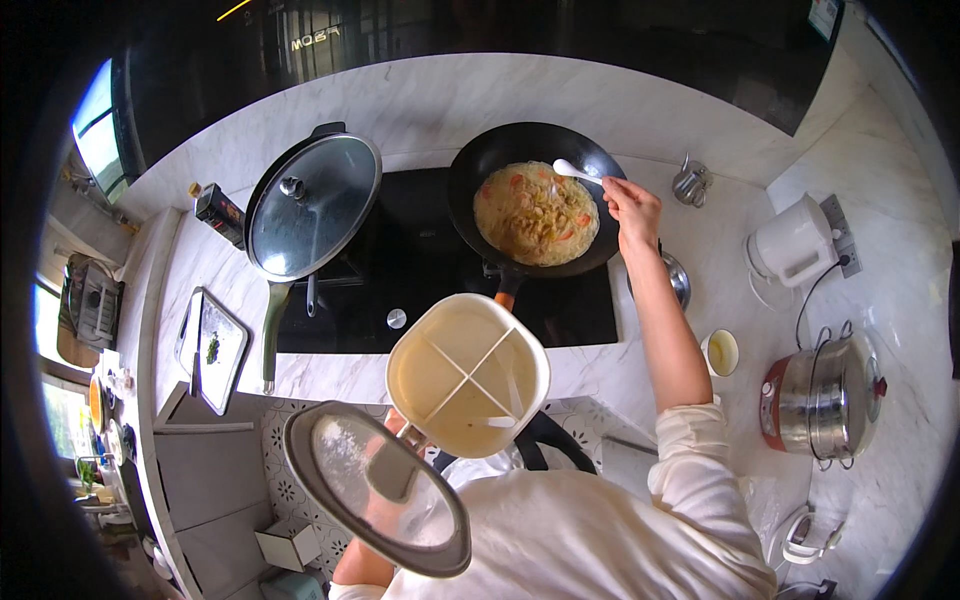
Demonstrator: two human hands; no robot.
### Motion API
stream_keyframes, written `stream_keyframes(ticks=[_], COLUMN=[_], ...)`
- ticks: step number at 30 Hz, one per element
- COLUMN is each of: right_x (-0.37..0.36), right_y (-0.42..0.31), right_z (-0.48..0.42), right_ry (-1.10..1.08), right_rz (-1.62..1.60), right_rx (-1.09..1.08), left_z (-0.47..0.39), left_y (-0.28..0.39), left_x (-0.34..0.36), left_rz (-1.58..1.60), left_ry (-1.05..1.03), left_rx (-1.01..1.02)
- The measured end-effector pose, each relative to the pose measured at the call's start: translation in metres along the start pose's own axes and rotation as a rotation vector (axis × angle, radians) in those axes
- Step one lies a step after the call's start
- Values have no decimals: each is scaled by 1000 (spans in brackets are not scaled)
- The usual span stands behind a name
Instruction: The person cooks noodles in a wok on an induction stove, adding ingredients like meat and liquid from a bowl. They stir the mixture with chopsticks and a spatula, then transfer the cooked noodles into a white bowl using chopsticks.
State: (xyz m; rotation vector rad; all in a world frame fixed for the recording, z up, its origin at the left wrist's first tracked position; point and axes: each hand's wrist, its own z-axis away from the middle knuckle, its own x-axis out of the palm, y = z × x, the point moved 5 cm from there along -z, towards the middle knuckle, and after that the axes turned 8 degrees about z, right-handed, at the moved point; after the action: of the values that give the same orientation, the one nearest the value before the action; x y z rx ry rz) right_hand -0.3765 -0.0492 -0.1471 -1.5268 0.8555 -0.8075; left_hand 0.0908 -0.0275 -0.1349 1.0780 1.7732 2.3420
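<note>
My right hand (635, 211) grips a small white spoon (576, 172) by its handle, over the right rim of a black wok (469, 169). Inside the wok lies a pale, soupy noodle dish (536, 217) with orange pieces. My left hand (394, 422), mostly hidden, holds a cream seasoning box (395, 375) in front of my body. A cross-shaped divider (468, 373) splits it into compartments, and another white spoon (491, 422) rests in the near part. Its hinged clear lid (337, 457) hangs raised over my left forearm.
A lidded pan (311, 202) sits on the left of the black cooktop (427, 300). Further left lie a cutting board (225, 337) and a knife (196, 337). A small bowl (721, 352), a steamer pot (829, 397) and a white kettle (791, 240) stand at right.
</note>
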Motion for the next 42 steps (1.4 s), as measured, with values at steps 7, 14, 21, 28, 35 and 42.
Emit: stream_keyframes(ticks=[7, 14, 21, 28, 35, 42], right_x=[-5, 4, -7, -103, -269, -341], right_y=[24, -59, -137, -148, -43, -2], right_z=[-15, 62, 150, 165, 258, 360], right_ry=[-39, -350, -536, -43, 482, 661], right_rz=[-259, -203, 381, 569, 843, 1058], right_rx=[179, -97, -567, -621, -217, 44], left_z=[-4, -19, -52, -110, -216, -336], left_y=[4, -5, -16, -19, -131, -313], left_x=[-4, 12, 44, 147, 328, 422], left_rz=[-386, -137, -250, -210, -212, -323], left_ry=[-73, -191, -378, -437, -346, -74], left_rx=[145, 98, 163, -103, -321, -315])
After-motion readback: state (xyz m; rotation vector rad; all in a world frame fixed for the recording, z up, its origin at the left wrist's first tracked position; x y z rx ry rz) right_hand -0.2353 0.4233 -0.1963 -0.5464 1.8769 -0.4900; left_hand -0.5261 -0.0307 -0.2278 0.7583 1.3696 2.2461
